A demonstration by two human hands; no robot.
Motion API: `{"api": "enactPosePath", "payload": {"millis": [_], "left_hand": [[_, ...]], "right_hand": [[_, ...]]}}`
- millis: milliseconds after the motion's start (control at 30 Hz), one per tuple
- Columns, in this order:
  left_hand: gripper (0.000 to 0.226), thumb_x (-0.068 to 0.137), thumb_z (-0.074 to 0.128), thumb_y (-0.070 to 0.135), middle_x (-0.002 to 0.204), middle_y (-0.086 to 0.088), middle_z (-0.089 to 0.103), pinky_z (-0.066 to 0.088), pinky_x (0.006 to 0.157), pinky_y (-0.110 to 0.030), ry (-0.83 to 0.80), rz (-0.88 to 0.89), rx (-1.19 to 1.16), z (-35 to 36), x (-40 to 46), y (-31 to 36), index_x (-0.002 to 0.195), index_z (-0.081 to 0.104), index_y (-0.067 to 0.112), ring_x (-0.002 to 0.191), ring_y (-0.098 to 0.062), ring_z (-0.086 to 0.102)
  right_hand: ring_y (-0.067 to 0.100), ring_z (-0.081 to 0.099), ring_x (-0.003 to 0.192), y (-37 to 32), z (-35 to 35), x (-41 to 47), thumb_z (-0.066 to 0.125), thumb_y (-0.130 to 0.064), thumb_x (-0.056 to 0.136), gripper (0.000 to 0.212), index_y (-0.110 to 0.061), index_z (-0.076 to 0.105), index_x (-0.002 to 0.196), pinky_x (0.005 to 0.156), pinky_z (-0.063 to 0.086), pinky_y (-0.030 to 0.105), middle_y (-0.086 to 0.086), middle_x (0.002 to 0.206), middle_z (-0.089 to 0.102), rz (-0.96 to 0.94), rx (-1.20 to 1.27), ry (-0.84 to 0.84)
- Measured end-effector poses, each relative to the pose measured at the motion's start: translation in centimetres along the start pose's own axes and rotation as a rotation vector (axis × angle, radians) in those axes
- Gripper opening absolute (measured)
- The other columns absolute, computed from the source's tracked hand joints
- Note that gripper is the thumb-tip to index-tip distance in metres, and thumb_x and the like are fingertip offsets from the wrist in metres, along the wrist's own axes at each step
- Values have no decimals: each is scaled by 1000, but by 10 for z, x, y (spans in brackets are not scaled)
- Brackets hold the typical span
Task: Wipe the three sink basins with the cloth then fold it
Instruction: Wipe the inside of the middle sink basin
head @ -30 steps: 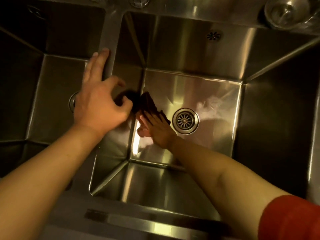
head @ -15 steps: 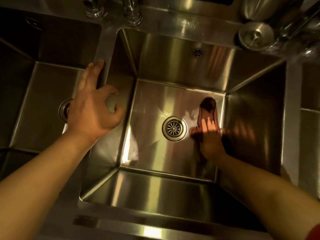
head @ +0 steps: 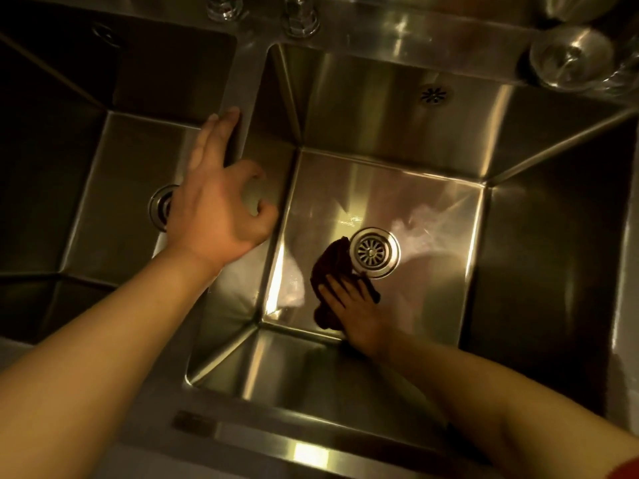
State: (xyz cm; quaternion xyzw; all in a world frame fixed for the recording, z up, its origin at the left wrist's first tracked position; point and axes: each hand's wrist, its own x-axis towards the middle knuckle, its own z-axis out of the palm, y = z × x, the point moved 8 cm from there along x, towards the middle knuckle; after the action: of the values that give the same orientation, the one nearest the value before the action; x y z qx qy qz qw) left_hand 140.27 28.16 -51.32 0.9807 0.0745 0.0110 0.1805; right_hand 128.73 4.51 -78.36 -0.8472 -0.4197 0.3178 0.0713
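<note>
My right hand (head: 356, 305), fingers spread, presses the cloth (head: 332, 271) beside the drain (head: 374, 252); my loosely curled left hand (head: 221, 209) braces on the divider (head: 242, 84).

You have no readable text, label, brand, number or sign here. The small dark plate (head: 191, 419) on the sink's front rim (head: 311, 454) is too blurred to read.

Two bare forearms reach in from the bottom of the view, no watch or band showing on either wrist. Left hand (head: 214, 219), right hand (head: 356, 312), both ungloved and ringless from here. A sliver of red sleeve (head: 622, 473) peeks in at the lower right corner.
</note>
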Motion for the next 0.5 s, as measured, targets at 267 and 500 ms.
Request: {"api": "enactPosePath", "payload": {"millis": [267,500], "left_hand": [[24,81,65,40,173,14,10,33,103,-36,-16,-33,-9,0,-1,0,103,69,29,161,-17,6],[20,83,72,34,172,19,10,33,98,-31,-11,-44,-16,1,-2,-1,103,68,35,160,-11,4]], "right_hand": [[24,-4,157,-31,-49,103,63,-42,95,96,-19,1,164,125,2,58,6,171,-8,-26,144,79],[30,15,156,78,-113,108,47,-27,103,70,-18,13,163,124,6,52,11,170,10,177,105,304]]}}
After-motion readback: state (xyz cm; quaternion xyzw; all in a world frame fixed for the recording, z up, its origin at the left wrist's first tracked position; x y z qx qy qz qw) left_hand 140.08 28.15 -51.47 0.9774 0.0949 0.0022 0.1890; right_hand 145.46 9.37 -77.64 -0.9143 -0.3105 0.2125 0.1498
